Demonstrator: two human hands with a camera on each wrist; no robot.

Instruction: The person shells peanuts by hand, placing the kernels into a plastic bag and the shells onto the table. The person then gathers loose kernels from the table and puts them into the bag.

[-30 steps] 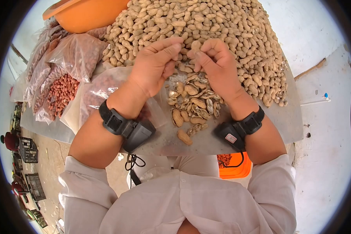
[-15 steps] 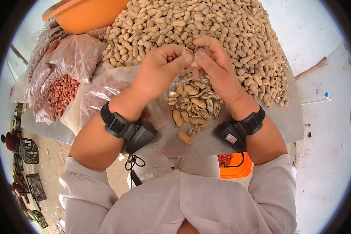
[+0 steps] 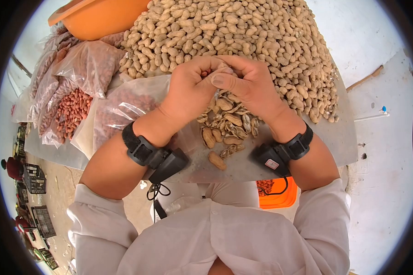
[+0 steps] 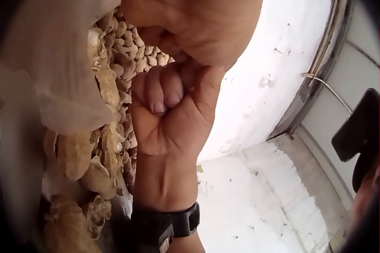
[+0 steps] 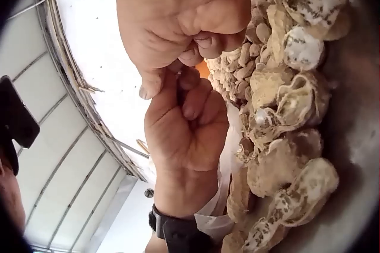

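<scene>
Curling round a few small, oval, red-skinned peanut kernels [image 3: 205, 73], the left hand [image 3: 186, 87] has its thumb and fingertips brought up against those of the right hand [image 3: 256, 87]. From my end I read the left grip as closed over those kernels, which show between its bent forefinger and thumb. The right grip is drawn in too, fingers bent and thumb laid across the meeting point, but I cannot tell what, if anything, it pinches, since the fingers hide it even in my wrist views.

Just below the joined hands, toward the middle of the counter's near edge, I see a loose heap of split, tan, wrinkled peanut shells [image 3: 233, 120], some showing pale insides. Nearer that edge lies one rounded, tan, unbroken peanut pod [image 3: 216, 160] on the bare, smooth grey counter [image 3: 202, 170].

Beyond the hands, a broad mound of tan, unshelled peanuts [image 3: 234, 32] covers the far side and spreads along the right edge. Beside the left forearm I have a flat, clear plastic bag [image 3: 119, 112] with red kernels inside. More clear plastic bags [image 3: 89, 64] crowd the left edge, with loose red kernels [image 3: 73, 110] showing at a bag's mouth. A round, orange plastic basin [image 3: 101, 20] stands at the far left corner.
</scene>
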